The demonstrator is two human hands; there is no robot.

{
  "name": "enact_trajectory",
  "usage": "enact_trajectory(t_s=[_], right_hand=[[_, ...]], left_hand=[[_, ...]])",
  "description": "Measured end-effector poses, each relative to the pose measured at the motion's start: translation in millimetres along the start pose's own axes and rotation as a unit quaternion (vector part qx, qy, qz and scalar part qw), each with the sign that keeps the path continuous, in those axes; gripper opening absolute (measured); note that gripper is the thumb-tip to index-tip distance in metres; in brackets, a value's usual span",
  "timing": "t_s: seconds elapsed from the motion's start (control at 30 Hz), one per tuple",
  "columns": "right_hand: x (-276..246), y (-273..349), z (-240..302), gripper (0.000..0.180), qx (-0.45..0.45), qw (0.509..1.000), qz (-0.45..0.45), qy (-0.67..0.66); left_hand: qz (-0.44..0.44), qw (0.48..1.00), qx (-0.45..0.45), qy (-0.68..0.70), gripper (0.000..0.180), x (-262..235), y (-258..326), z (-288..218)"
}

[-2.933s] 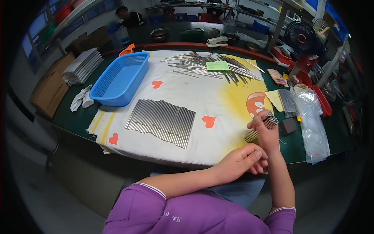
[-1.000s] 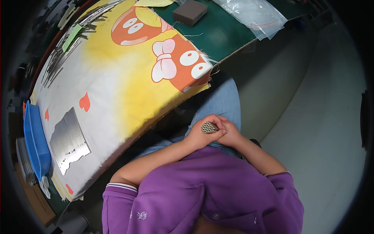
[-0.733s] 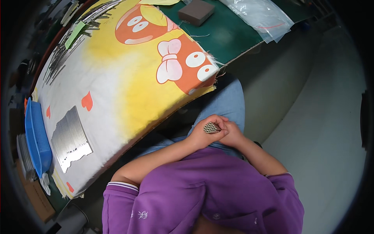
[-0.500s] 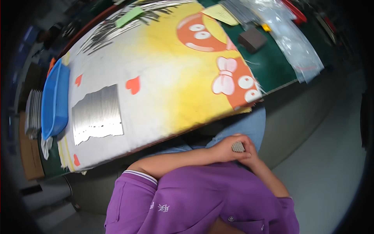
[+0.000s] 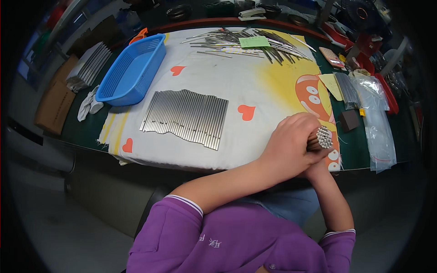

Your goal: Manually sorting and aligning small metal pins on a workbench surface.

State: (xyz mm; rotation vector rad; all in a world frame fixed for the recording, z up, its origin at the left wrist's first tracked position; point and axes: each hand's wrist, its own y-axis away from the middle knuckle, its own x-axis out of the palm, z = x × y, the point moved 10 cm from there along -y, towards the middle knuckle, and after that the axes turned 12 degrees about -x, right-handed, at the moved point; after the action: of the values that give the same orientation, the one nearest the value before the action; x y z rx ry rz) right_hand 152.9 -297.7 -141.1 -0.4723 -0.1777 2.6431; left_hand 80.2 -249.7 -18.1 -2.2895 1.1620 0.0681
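Both hands are wrapped around a bundle of thin metal rods (image 5: pixel 324 138), whose round ends face up and to the right above the table's near right corner. My left hand (image 5: pixel 292 142) curls over the bundle from the left. My right hand (image 5: pixel 316 166) closes on it from below, partly hidden behind the left. To the left on the cloth lies a flat row of silvery metal rods (image 5: pixel 185 117), side by side with uneven ends. A loose heap of metal rods (image 5: pixel 282 47) lies along the far edge, with a green paper slip (image 5: pixel 255 42) on it.
A blue plastic basket (image 5: pixel 132 73) stands at the left on the patterned cloth (image 5: pixel 200 73). Beside it are white gloves (image 5: pixel 90 103) and a cardboard box (image 5: pixel 54 107). On the right are a dark block (image 5: pixel 349 120), clear plastic bags (image 5: pixel 378 123) and a calculator (image 5: pixel 331 57).
My hands have risen from my lap to above the table's right corner, carrying the rod bundle. My view has turned and now takes in more of the table's far side.
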Motion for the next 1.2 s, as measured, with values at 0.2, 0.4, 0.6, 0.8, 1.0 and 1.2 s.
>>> enact_trajectory(t_s=[0.2,0.4,0.6,0.8,1.0,1.2], right_hand=[[7,-10,41,0.042,-0.043,0.977,0.035,0.207],[-42,-5,102,0.062,-0.050,0.941,0.101,0.320],[-37,-23,131,0.066,-0.197,0.979,-0.059,-0.001],[-13,-50,113,0.014,-0.246,0.941,-0.130,-0.194],[33,-98,68,0.019,-0.018,0.943,-0.113,-0.314],[68,-121,41,0.023,-0.067,0.988,0.024,-0.137]], left_hand=[[-0.013,0.994,-0.101,-0.029,0.034,0,7,41],[-0.067,0.997,0.028,0.009,0.034,-3,8,31],[0.135,0.962,-0.224,0.078,0.033,33,10,70],[0.078,0.973,-0.211,0.051,0.039,11,13,73],[-0.016,0.969,-0.217,-0.115,0.068,-55,24,65],[-0.015,0.925,-0.223,-0.307,0.076,-69,34,72]])
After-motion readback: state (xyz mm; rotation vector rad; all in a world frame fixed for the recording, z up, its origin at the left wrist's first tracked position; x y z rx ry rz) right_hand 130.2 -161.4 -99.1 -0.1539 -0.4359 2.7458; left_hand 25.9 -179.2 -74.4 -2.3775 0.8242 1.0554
